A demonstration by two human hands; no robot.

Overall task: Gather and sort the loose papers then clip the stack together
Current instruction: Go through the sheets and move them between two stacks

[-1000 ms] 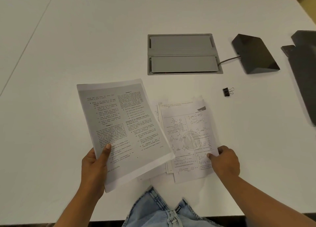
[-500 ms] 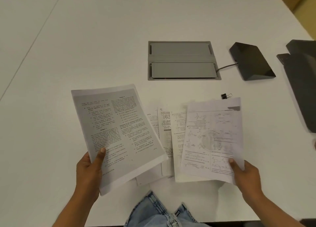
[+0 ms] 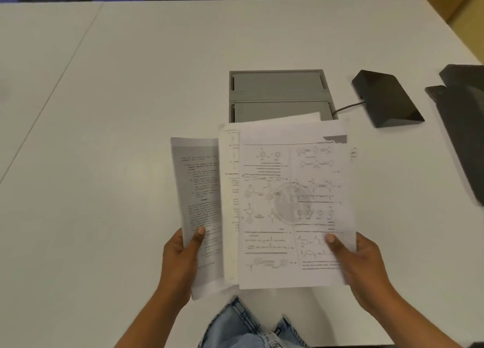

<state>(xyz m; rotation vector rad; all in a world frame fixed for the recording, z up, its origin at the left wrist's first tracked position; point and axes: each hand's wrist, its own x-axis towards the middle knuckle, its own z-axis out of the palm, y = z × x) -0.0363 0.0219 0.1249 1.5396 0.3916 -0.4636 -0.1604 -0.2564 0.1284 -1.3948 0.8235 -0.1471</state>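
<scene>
Now lifted off the table (image 3: 131, 85), overlapping above its near edge: diagram sheets (image 3: 288, 190) pinched by right hand (image 3: 361, 264), text sheet (image 3: 199, 185) by left hand (image 3: 180, 258). Gathering apparently done; squaring, clipping remaining.

White papers (image 3: 288, 203) bear blurred, seemingly black print and diagrams; table (image 3: 131, 85) white.
</scene>
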